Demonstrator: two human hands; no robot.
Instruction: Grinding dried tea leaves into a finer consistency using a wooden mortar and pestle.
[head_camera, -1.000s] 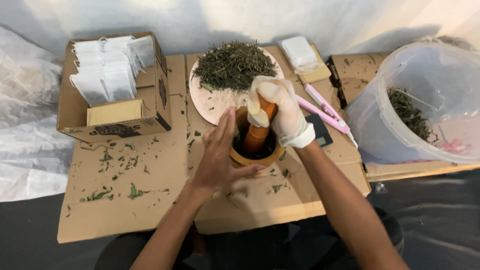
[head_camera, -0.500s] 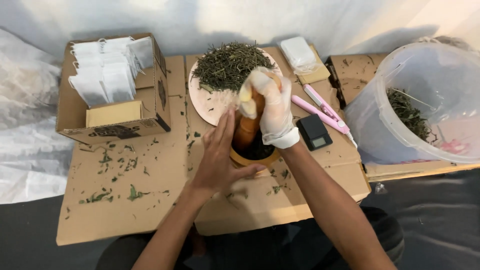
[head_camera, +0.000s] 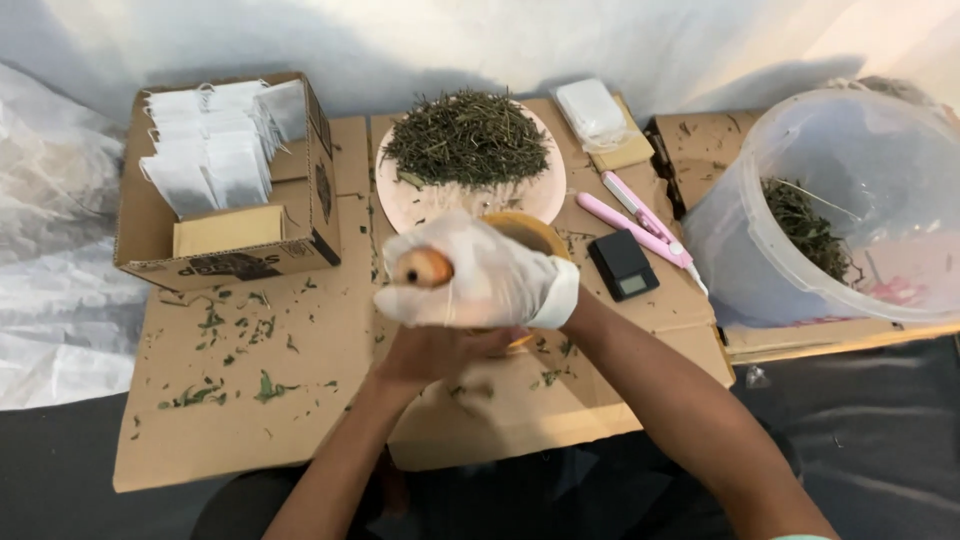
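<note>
— Right hand (head_camera: 480, 285)?
— Gloved in white, fist wrapped round a wooden pestle (head_camera: 425, 268); the butt end faces the camera, blurred, raised over the mortar (head_camera: 528, 232).

— Left hand (head_camera: 440, 352)?
— Bare, below the glove and largely hidden by it. Whether it grips the mortar, I cannot tell.

— Mortar position?
— On the cardboard (head_camera: 300, 400), just below the plate (head_camera: 530, 200) heaped with dried herbs (head_camera: 467, 138).

— Surroundings?
— Box (head_camera: 225, 190) of paper bags at left. Black scale (head_camera: 623, 265) and pink tool (head_camera: 640, 222) to the right, then a clear bucket (head_camera: 790, 200) holding herbs.
</note>
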